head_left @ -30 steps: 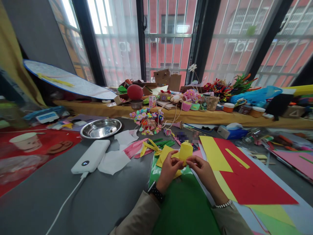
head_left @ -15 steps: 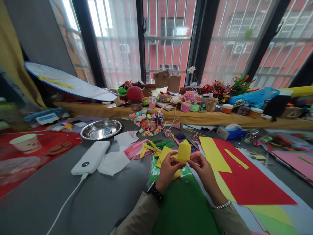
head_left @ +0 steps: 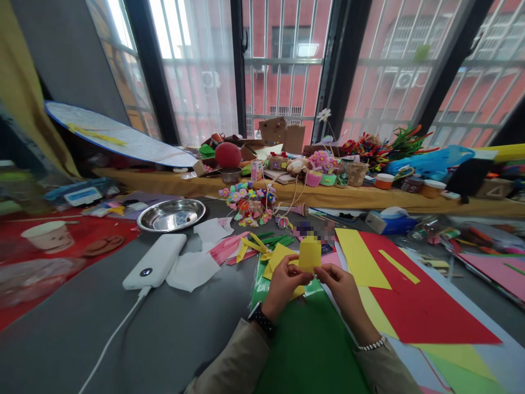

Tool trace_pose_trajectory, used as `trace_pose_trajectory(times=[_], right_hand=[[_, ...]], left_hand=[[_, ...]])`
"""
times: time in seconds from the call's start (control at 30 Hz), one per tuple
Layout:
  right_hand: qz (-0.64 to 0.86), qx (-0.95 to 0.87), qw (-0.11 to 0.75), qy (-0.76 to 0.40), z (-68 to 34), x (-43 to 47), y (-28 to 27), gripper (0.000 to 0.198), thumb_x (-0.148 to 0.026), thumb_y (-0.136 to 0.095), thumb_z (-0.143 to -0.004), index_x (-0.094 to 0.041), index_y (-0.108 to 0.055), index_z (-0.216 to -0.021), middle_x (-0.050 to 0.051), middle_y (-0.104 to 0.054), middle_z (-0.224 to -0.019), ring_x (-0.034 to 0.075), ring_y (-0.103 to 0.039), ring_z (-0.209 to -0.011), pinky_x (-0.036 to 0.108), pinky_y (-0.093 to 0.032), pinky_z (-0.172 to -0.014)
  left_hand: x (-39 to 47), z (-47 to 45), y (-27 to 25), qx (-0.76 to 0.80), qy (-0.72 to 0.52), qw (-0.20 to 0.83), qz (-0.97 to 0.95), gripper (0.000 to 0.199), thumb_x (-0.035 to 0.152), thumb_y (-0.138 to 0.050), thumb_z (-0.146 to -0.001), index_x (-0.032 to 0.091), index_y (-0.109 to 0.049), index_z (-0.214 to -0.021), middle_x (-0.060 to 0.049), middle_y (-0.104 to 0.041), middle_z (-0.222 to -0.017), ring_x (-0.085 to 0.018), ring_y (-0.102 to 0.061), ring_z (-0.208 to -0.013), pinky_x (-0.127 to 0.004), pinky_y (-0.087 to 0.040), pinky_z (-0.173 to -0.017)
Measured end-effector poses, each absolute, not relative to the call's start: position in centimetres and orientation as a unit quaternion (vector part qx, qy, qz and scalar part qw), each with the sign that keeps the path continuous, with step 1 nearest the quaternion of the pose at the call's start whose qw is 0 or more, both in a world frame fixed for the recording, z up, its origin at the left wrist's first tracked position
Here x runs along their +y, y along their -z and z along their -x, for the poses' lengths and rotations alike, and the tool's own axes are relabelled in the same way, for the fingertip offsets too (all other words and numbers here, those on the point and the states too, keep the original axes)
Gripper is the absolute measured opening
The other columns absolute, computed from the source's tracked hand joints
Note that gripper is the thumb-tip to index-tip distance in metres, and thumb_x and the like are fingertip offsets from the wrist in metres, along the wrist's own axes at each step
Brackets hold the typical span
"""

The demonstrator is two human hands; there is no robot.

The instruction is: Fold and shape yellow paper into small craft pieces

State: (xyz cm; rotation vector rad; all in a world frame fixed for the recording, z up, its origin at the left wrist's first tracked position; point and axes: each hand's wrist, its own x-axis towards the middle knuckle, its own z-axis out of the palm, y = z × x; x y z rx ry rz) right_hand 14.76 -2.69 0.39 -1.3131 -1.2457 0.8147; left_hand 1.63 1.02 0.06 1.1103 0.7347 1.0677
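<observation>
A small folded yellow paper piece (head_left: 309,254) stands upright between my two hands above a green sheet (head_left: 307,345). My left hand (head_left: 284,284) pinches its lower left side with thumb and fingers. My right hand (head_left: 341,284) grips its lower right edge. More yellow paper scraps (head_left: 275,258) lie just behind my left hand. A black watch sits on my left wrist and a beaded bracelet on my right.
A red sheet (head_left: 414,301) over yellow paper (head_left: 359,257) lies to the right. At left are a white power bank (head_left: 155,261) with its cable, white tissue (head_left: 192,269) and a steel bowl (head_left: 171,214). Craft flowers (head_left: 250,203) and cluttered supplies line the window ledge.
The yellow paper piece has been turned slightly in my fingers and now stands more upright; both hands stay in nearly the same place.
</observation>
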Motion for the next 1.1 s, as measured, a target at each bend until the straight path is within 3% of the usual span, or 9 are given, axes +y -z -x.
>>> trace_pose_trajectory(times=[0.37,0.73,1.1], right_hand=[[0.554,-0.618,0.500,-0.248,-14.82,-2.59,-0.35,0.024,-0.039,-0.050,-0.070,-0.018,-0.050,-0.060,0.001,-0.052,-0.061,0.015,-0.049,-0.057,0.024,-0.040,-0.052],[0.547,-0.619,0.467,-0.315,-14.56,-2.51,-0.20,0.022,-0.037,-0.051,-0.070,-0.015,-0.055,-0.068,0.003,-0.056,-0.067,0.014,-0.051,-0.062,0.022,-0.040,-0.054],[0.539,-0.620,0.478,-0.311,-14.09,-2.78,-0.16,0.020,-0.035,-0.048,-0.072,-0.016,-0.050,-0.066,0.001,-0.051,-0.063,0.013,-0.048,-0.060,0.021,-0.039,-0.052]], left_hand=[[1.17,-1.59,-0.12,0.345,-0.451,0.669,-0.480,0.048,0.024,-0.070,-0.047,0.012,-0.046,-0.086,-0.005,-0.061,-0.070,-0.014,-0.058,-0.059,-0.023,-0.043,-0.053],[1.38,-1.06,-0.18,0.352,-0.467,0.679,-0.443,0.051,0.024,-0.070,-0.049,0.012,-0.044,-0.091,-0.007,-0.062,-0.073,-0.013,-0.058,-0.059,-0.021,-0.042,-0.053],[1.38,-1.06,-0.43,0.383,-0.464,0.669,-0.436,0.051,0.024,-0.071,-0.047,0.012,-0.045,-0.090,-0.005,-0.062,-0.066,-0.012,-0.057,-0.053,-0.020,-0.042,-0.049]])
